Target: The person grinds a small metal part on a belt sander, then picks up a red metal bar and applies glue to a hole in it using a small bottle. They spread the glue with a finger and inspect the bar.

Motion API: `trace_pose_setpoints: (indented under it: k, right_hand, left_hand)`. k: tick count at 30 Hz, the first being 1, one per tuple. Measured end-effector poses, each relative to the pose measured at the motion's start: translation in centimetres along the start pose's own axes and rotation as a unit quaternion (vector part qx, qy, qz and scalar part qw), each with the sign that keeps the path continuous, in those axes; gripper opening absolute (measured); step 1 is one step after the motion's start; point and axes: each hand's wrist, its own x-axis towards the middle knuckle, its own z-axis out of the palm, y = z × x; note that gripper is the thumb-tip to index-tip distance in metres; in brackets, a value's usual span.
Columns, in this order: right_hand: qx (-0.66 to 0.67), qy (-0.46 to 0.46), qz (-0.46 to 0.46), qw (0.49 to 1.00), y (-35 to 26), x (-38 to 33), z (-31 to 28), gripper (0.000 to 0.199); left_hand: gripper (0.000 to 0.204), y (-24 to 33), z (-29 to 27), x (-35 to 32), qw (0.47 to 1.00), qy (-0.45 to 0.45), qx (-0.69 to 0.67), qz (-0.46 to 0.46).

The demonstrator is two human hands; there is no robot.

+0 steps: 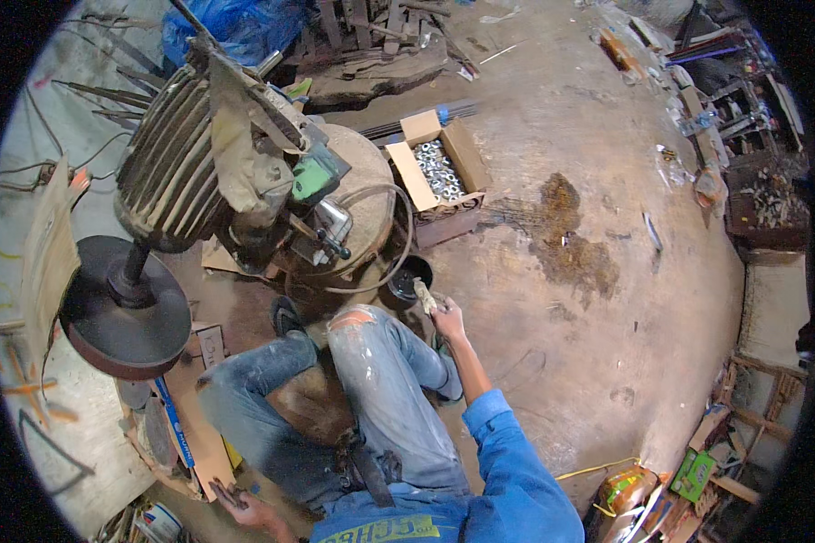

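My right hand [446, 319] reaches forward past my knee. Its fingers are closed on a pale, crumpled strip [423, 294] that looks like a rag. The strip's upper end hangs at the rim of a round black bucket [402, 291] with dark contents. Low on the left, my left hand [244, 509] holds nothing, its darkened fingers apart beside the lower end of a flat cardboard piece [201, 443]. Whether those fingers touch the cardboard, I cannot tell.
A belt-driven machine with a ribbed motor [177, 154] and a dark wheel [122, 303] stands at left. Beyond the bucket is an opened carton [471, 154] of metal nuts. A hose [406, 213] curves near it. Dark stains [566, 235] mark the floor; clutter lines the right side.
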Motion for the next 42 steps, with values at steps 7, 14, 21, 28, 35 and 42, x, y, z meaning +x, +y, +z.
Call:
trace_pose_setpoints:
  k: [7, 14, 21, 28, 35, 42]
  right_hand:
    - [0.245, -0.128, -0.066, 0.959, -9.9, -11.3, -7.2, 0.047]
    - [0.318, -0.235, -0.197, 0.897, -24.1, -23.8, -10.3, 0.061]
    - [0.319, -0.286, -0.255, 0.867, -29.9, -32.1, -9.9, 0.066]
    - [0.294, -0.359, -0.265, 0.845, -31.3, -34.9, -7.4, 0.066]
    - [0.078, -0.194, -0.427, 0.880, -33.7, -37.3, -6.7, 0.048]
    - [-0.169, -0.129, -0.421, 0.882, -33.8, -39.4, -6.2, 0.036]
  left_hand:
    - [0.044, 15.6, 1.5, -0.7, 0.928, -0.217, -0.303, 0.018]
    - [0.032, 28.3, -2.1, 3.0, 0.372, -0.816, -0.388, -0.213]
    - [0.036, 35.3, -8.0, 5.6, 0.174, -0.724, -0.612, 0.267]
    - [0.034, 34.5, -9.9, 5.3, 0.166, -0.690, -0.655, 0.261]
    - [0.033, 32.0, -9.2, 4.7, 0.535, -0.451, -0.655, 0.285]
    - [0.050, 27.8, -3.8, 4.6, 0.776, -0.421, -0.467, 0.054]
